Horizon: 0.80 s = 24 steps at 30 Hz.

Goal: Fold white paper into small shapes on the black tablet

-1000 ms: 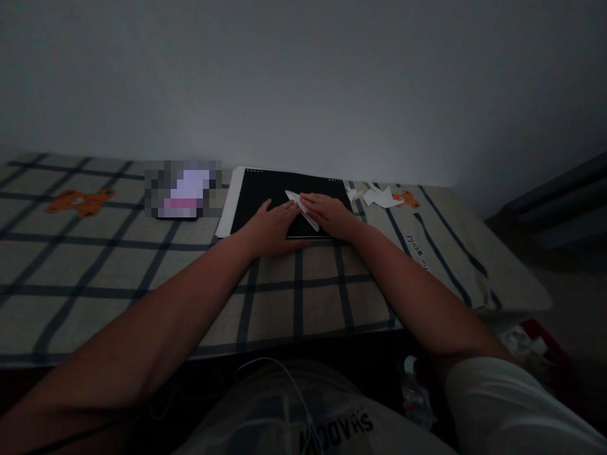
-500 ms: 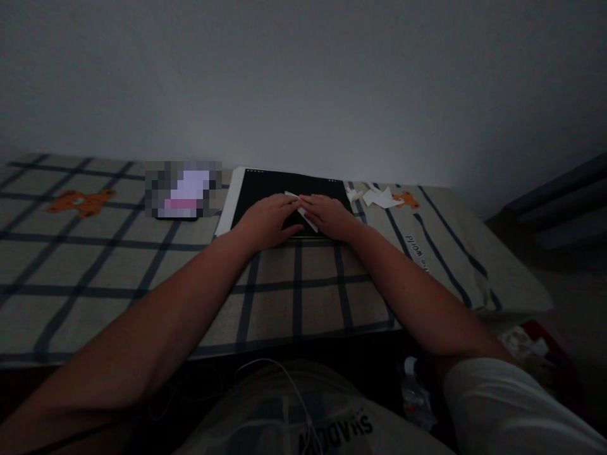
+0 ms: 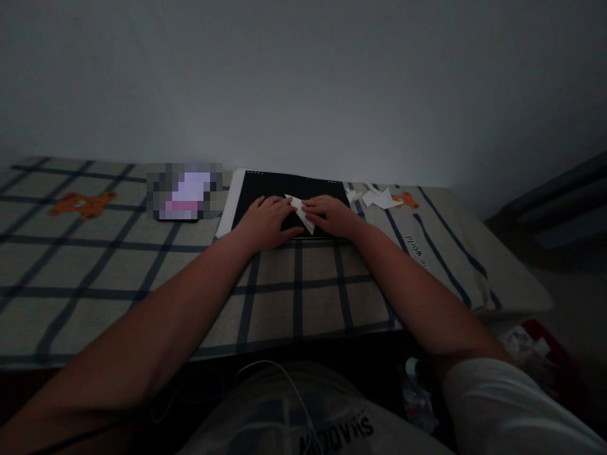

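Observation:
A small folded piece of white paper (image 3: 302, 212) lies aslant on a black sheet or cover (image 3: 277, 182) with a white left margin. My left hand (image 3: 266, 221) rests flat on the black surface, its fingertips at the paper's left edge and its thumb spread apart. From the other side, my right hand (image 3: 334, 216) lays its stretched fingers on the paper's right edge. Between the two sets of fingertips a strip of the paper shows. Parts of its edges are hidden under the fingers.
White paper scraps (image 3: 379, 198) lie right of the black sheet. A phone (image 3: 187, 196), partly pixelated, is on the left of the checked tablecloth (image 3: 303, 284). A wall (image 3: 303, 82) rises behind the table. Below at right are a clear bottle (image 3: 417, 395) and a red bin (image 3: 559, 354).
My right hand has shifted slightly to the right, away from my left fingertips. More of the white paper's face shows between the hands. The left hand has barely moved.

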Tool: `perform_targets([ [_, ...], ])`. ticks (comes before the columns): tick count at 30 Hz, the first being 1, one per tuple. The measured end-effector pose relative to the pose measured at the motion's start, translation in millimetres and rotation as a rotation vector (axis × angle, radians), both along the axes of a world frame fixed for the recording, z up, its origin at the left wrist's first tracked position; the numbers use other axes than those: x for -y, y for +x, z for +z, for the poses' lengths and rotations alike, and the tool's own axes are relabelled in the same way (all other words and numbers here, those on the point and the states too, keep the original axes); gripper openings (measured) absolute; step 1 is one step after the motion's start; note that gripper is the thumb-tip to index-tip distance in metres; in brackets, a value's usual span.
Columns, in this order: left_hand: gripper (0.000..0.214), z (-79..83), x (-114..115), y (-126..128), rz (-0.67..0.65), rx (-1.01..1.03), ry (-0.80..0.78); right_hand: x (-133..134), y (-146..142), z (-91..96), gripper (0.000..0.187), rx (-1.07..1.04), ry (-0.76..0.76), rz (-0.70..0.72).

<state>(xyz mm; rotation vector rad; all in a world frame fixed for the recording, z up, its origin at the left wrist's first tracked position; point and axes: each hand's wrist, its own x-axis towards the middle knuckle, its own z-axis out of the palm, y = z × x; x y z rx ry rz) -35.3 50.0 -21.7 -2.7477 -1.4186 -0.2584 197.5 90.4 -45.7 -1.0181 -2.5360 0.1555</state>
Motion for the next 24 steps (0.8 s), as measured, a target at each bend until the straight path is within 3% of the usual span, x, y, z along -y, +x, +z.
perform_targets([
  [6, 0.062, 0.2, 0, -1, 0.017, 0.044, -0.003, 3, -3, 5.0, 0.032, -0.027, 0.007, 0.030],
  [13, 0.050, 4.3, -2, -2, -0.032, 0.059, -0.041, 5, -3, 10.7, 0.024, -0.045, 0.001, 0.122],
  [24, 0.058, 1.1, -1, -4, -0.004, 0.038, -0.088, 14, -9, 13.2, 0.019, -0.074, -0.014, 0.083],
])
